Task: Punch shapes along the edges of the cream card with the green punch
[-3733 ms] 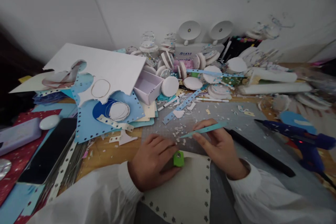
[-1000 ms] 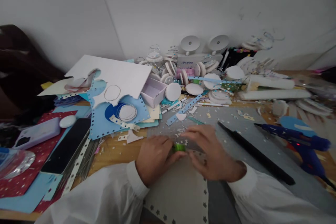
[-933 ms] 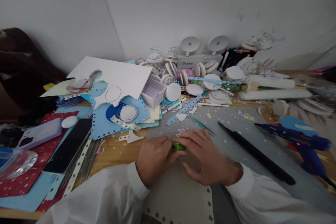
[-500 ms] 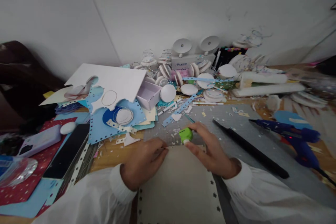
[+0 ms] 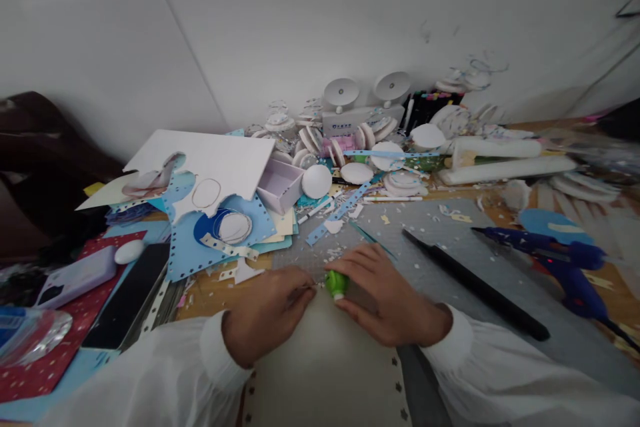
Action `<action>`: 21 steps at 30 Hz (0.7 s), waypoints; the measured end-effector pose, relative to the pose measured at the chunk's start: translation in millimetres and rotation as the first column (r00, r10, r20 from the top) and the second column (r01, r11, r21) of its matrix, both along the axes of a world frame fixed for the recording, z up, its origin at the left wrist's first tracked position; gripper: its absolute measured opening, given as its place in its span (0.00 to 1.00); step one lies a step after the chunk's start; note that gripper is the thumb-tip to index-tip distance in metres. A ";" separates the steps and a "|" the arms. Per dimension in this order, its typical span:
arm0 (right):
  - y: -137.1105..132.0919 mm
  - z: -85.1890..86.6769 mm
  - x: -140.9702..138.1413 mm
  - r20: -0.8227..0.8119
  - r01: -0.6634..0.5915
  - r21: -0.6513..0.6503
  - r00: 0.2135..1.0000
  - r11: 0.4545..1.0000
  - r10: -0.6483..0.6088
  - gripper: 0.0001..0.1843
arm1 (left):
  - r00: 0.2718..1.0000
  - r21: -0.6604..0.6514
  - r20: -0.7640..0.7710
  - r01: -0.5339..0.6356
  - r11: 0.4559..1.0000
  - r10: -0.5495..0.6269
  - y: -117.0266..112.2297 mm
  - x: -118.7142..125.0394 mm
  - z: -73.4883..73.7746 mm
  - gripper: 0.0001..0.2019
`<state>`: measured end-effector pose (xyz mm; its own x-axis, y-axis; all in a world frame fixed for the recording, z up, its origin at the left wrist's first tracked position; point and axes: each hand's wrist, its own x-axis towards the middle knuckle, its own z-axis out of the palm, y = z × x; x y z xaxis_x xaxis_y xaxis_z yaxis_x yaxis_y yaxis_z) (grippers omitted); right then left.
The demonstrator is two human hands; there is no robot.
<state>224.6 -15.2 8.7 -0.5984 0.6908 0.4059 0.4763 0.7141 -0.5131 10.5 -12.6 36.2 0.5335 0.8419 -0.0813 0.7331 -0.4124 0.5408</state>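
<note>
My right hand (image 5: 385,297) is closed around a small green punch (image 5: 337,283), which sits at the far edge of a cream paper sheet (image 5: 325,367). The sheet has a row of star-shaped holes along its right side. My left hand (image 5: 267,310) pinches the sheet's far edge just left of the punch. Both hands rest over a grey cutting mat (image 5: 450,260) strewn with paper bits.
A black ruler (image 5: 470,283) and a blue glue gun (image 5: 555,260) lie to the right. Blue punched paper (image 5: 220,237), white card (image 5: 215,160), a small box (image 5: 280,183), a black phone (image 5: 125,297) and foam discs (image 5: 317,180) crowd the left and back.
Earlier my right hand held a teal strip; it now holds the green punch. In the last half second the punch moved left and down onto the sheet's edge.
</note>
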 end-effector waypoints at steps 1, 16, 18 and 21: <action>0.4 -0.4 -0.3 0.021 0.001 0.003 1.000 1.000 -0.001 0.19 | 1.000 -0.002 -0.004 0.001 1.000 -0.001 -0.3 -0.3 0.1 0.08; 0.3 -3.7 -0.8 -0.008 -0.051 -0.164 0.999 0.985 0.050 0.19 | 1.000 0.031 -0.023 0.007 1.000 -0.006 -0.7 -1.3 4.6 0.09; 0.9 -6.5 -1.3 -0.030 -0.056 -0.189 0.998 0.980 0.051 0.20 | 0.999 0.035 -0.031 0.009 0.999 -0.008 -0.9 -1.7 5.3 0.09; 2.3 -10.2 -1.5 -0.077 -0.053 -0.227 0.996 0.972 0.036 0.21 | 0.999 0.046 -0.038 0.022 0.999 -0.020 -1.1 -1.7 7.4 0.09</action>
<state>223.0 -13.0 -1.5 -0.6055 0.7435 0.2837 0.4024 0.5936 -0.6969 8.8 -13.7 43.6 0.5486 0.8337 -0.0628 0.7433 -0.4520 0.4932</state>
